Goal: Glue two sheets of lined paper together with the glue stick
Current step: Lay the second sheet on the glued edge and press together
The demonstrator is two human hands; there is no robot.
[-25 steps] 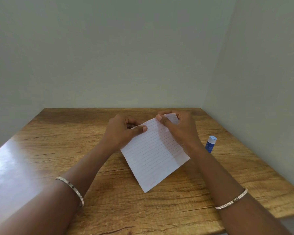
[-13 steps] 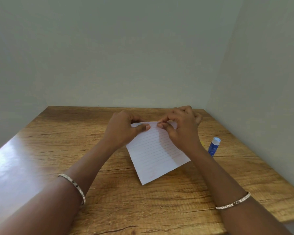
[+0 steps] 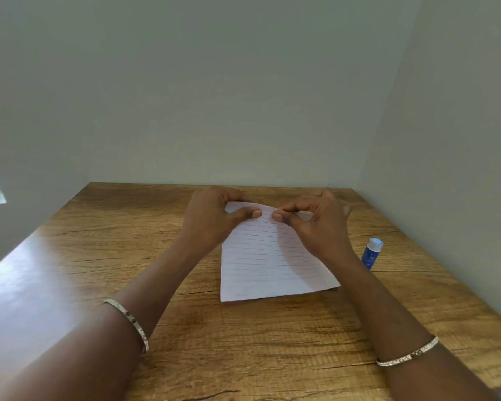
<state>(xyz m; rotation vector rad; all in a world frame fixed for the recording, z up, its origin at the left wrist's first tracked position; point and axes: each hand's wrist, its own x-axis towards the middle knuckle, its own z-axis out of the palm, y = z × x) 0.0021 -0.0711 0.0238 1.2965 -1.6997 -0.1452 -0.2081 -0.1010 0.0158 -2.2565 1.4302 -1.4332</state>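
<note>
— How are the hands set?

— Both are out over the table (image 3: 128, 256), forearms reaching in from either side, a thin bracelet (image 3: 129, 324) on each. The left hand (image 3: 211, 218) and right hand (image 3: 321, 224) meet at the far edge of the lined paper (image 3: 266, 261). Each thumb lies on top of the sheet with the other fingers (image 3: 297, 205) curled behind the edge, so both hands pinch it. The two thumb tips sit just beside each other, nearly touching.

— And the paper itself?

— Its far edge is lifted slightly in that pinch, and the rest runs back from the fingers toward the person, lying on the wood. I see one ruled face; whether a second sheet sits under it, I cannot tell.

— The glue stick?

— The blue glue stick (image 3: 372, 254) stands capped on the table, off to the right of the right-hand fingers and a bit nearer the person, untouched.

— Anything different from a second ago?

— Yes. Then the sheet lay cornerwise, one corner pointing at the person, with the thumbs apart. Now it has turned nearly square, and the thumbs have closed in together.
</note>
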